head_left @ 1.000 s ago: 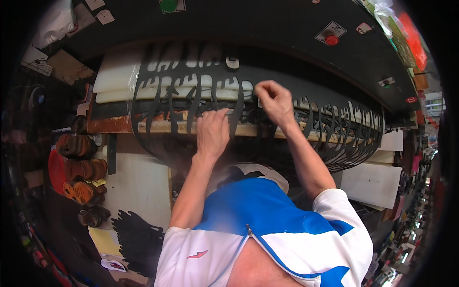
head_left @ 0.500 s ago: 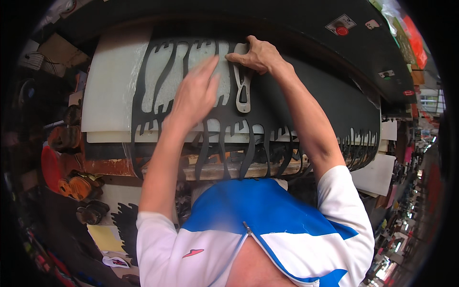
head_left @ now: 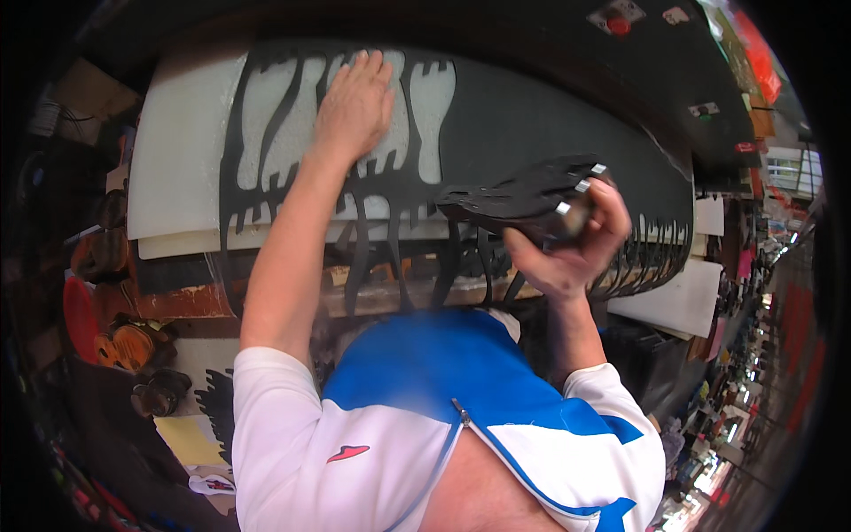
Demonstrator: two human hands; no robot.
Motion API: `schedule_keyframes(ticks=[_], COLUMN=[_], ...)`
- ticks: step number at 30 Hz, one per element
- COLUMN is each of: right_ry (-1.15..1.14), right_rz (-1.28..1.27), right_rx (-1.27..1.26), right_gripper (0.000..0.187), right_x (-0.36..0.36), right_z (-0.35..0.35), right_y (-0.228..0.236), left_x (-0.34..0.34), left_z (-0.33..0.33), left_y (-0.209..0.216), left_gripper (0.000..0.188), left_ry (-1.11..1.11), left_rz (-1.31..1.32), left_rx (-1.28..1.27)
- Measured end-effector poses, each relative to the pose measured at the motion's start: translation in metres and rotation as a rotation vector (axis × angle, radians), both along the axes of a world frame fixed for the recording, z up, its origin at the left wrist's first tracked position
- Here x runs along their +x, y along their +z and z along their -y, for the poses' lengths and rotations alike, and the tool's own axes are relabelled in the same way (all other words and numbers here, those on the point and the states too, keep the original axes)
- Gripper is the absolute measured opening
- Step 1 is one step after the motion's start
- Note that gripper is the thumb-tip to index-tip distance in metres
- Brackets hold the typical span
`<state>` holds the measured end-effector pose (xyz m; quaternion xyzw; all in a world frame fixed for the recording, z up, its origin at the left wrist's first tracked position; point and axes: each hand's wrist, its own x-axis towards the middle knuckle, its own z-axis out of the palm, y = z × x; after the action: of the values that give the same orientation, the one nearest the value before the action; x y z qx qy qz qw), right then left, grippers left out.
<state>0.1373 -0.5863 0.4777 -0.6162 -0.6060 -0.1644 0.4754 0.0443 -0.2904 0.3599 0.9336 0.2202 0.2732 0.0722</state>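
A black sheet [head_left: 505, 115] with several sole-shaped cut-outs lies over a white board [head_left: 182, 142]. My left hand [head_left: 356, 106] rests flat on the sheet's cut part, its fingers stretched out together and holding nothing. Above the sheet's near edge, my right hand [head_left: 585, 253] grips a sole-shaped cutting die [head_left: 523, 197]. It is tilted, with dark material along it and shiny metal bits at its wide end; motion blur hides its details. A white sole-shaped opening [head_left: 432, 111] shows to the right of my left hand.
A dark machine beam [head_left: 496, 31] with a red button [head_left: 618, 26] spans the far side. Cut strips of the sheet hang over the wooden front edge [head_left: 177, 303]. Orange-brown tools [head_left: 128, 348] and a red round thing [head_left: 80, 317] stand at left, white sheets [head_left: 678, 300] at right.
My right hand has lifted the cutting die off the sheet and brought it nearer and to the right, tilting it. The opening beneath is uncovered. My left hand has moved farther away onto the sheet.
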Motion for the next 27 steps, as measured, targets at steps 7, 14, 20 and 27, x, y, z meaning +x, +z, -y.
schedule_keyframes(ticks=[7, 14, 20, 27], right_ry=[-0.030, 0.031, 0.063, 0.134], right_rz=[0.005, -0.009, -0.082, -0.165], right_rx=[0.189, 0.049, 0.003, -0.068], right_gripper=[0.101, 0.097, 0.100, 0.096], right_x=[-0.023, -0.005, 0.005, 0.000], right_z=[0.075, 0.075, 0.054, 0.032], right_y=[-0.006, -0.043, -0.009, -0.018], left_x=[0.008, -0.030, -0.027, -0.026], left_z=[0.006, 0.105, 0.216, 0.209], left_y=[-0.033, 0.069, 0.091, 0.073], left_gripper=[0.050, 0.068, 0.058, 0.048], left_ry=[-0.003, -0.291, -0.780, -0.082], left_rz=[-0.031, 0.125, 0.557, 0.713], left_rx=[0.000, -0.734, -1.230, -1.367])
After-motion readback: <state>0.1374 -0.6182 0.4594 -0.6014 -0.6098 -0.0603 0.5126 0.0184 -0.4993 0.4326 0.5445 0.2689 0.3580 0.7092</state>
